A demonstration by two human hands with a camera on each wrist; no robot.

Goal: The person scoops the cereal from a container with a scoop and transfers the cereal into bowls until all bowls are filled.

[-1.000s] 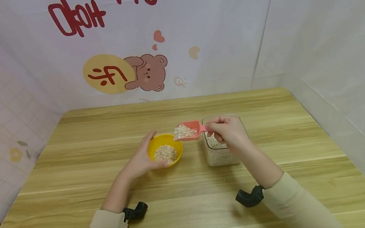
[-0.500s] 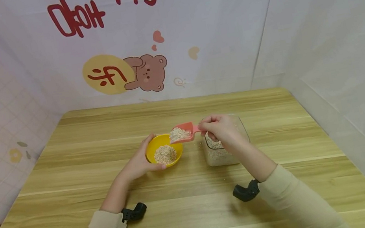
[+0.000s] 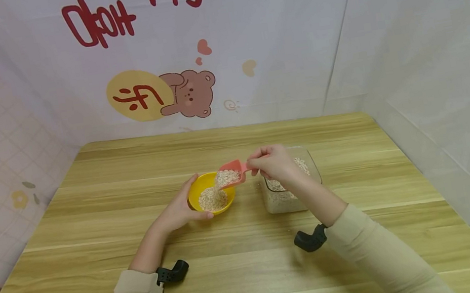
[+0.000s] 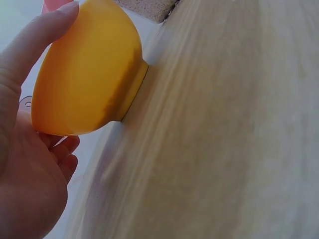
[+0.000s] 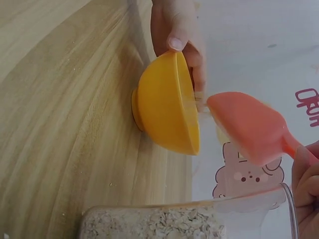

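My left hand (image 3: 179, 211) holds a yellow bowl (image 3: 196, 188) on the table, thumb on the near side and fingers on the far side. A mound of oat flakes (image 3: 211, 201) lies in the bowl. My right hand (image 3: 276, 164) pinches the handle of a pink scoop (image 3: 233, 165), which tilts over the bowl's right rim. Flakes stream off the scoop's lip into the bowl; in the right wrist view the falling oats are blurred beside the scoop (image 5: 249, 127). Below my right hand stands a clear, open-topped container (image 3: 286, 205) of oats, partly hidden by the forearm.
A few stray flakes (image 5: 110, 184) dot the wood-grain table (image 3: 246, 278) between bowl and container. White fabric walls (image 3: 294, 55) with printed drawings enclose the back and sides. Black wrist devices (image 3: 173, 272) sit on both forearms.
The right hand has moved left with the scoop, from beside the bowl to over its rim. The scoop has tipped and oats now fall. The left hand and bowl have shifted slightly left.
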